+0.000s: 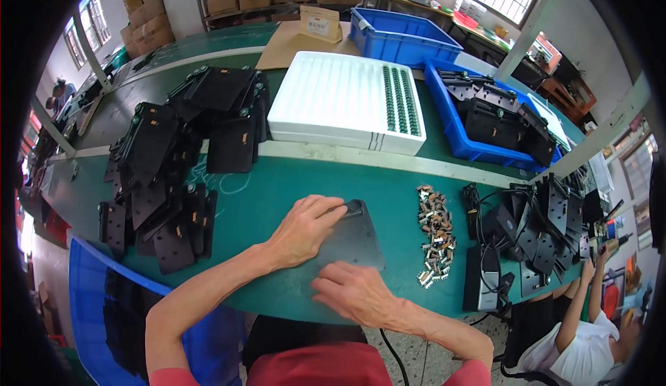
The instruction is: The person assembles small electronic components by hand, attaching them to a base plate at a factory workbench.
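A flat black plastic plate point(355, 241) lies on the green table point(277, 198) right in front of me. My left hand point(303, 229) rests on its left side, fingers stretched toward a round part at the plate's top corner point(354, 210). My right hand point(350, 291) presses on the plate's near edge with the fingers bent. A heap of small metal clips point(434, 237) lies just right of the plate.
Piles of black plates point(173, 171) cover the table's left. Behind stands a stack of white trays point(340, 101) with rows of green parts point(401, 99). Blue bins point(458, 132) point(395, 35) hold more black parts. Black devices with cables point(485, 261) sit right; another person point(590, 330) sits at lower right.
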Motion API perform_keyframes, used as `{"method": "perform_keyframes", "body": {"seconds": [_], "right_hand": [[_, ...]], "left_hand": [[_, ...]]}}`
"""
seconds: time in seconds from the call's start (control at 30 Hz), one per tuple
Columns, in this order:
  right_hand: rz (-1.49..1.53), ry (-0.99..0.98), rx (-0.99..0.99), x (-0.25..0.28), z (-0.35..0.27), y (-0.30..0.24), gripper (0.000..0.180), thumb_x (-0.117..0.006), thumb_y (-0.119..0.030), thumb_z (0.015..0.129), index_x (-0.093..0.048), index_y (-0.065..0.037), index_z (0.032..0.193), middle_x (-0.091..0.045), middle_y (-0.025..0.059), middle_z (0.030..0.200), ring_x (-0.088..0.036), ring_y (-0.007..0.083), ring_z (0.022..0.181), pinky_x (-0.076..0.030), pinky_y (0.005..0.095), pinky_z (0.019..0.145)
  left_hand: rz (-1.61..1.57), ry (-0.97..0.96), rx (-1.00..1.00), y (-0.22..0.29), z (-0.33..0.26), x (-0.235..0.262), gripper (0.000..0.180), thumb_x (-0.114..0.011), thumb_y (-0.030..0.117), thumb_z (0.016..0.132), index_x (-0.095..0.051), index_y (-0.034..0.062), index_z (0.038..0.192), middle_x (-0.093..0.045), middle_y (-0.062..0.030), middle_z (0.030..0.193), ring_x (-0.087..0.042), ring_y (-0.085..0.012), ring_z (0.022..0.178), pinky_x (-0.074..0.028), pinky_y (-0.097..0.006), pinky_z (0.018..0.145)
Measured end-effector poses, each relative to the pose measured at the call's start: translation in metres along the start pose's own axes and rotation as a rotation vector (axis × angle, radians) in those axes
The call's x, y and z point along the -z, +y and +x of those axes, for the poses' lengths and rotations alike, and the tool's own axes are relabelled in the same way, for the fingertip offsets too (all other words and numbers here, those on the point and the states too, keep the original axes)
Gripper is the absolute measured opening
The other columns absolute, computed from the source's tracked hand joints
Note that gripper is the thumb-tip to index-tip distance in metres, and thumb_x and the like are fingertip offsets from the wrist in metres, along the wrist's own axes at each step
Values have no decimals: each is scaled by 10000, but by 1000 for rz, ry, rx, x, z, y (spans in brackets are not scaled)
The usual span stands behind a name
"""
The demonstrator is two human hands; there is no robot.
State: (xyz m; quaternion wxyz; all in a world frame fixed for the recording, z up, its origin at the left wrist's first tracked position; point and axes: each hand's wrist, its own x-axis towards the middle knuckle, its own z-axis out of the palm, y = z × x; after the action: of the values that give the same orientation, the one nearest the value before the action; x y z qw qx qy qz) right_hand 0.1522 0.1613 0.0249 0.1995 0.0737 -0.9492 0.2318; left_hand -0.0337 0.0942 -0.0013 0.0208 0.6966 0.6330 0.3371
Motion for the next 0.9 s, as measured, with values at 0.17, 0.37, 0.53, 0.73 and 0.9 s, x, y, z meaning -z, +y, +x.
{"method": "perform_keyframes", "body": {"seconds": [0.17,0.37,0.53,0.73,0.9], "right_hand": [[-83,308,-228,50,66,72,62,-628,-93,792,-635,-76,851,-609,111,790,-624,303,728,-498,438,624],[-212,556,-730,105,92,219,125,-653,-108,776,-745,-83,857,-708,136,790,-689,321,751,-534,396,681],[-159,213,-882,95,114,224,101,-728,-141,675,-755,-101,764,-716,116,761,-699,296,753,-535,399,689],[-221,117,-926,98,121,226,113,-758,-128,638,-752,-111,750,-718,110,773,-698,296,776,-537,398,706],[-246,-59,-937,111,127,220,103,-752,-119,652,-751,-101,754,-718,100,784,-697,272,798,-534,390,716]], "left_hand": [[-66,-32,-12,-32,-5,-1,457,-585,-94,713,-636,6,1157,-602,-129,1216,-548,-308,1101,-435,-407,943],[-42,40,-96,-18,9,-4,445,-589,-111,692,-646,3,1118,-612,-113,1190,-562,-286,1055,-445,-389,913],[-29,19,-63,-21,3,0,453,-588,-111,685,-643,6,1119,-604,-107,1199,-558,-280,1057,-442,-386,912],[-21,20,-67,-20,4,0,454,-589,-107,688,-637,7,1125,-600,-104,1209,-558,-279,1051,-442,-385,903],[-20,22,-66,-20,4,-1,457,-592,-106,688,-635,9,1128,-600,-106,1207,-558,-279,1054,-440,-385,902]]}}
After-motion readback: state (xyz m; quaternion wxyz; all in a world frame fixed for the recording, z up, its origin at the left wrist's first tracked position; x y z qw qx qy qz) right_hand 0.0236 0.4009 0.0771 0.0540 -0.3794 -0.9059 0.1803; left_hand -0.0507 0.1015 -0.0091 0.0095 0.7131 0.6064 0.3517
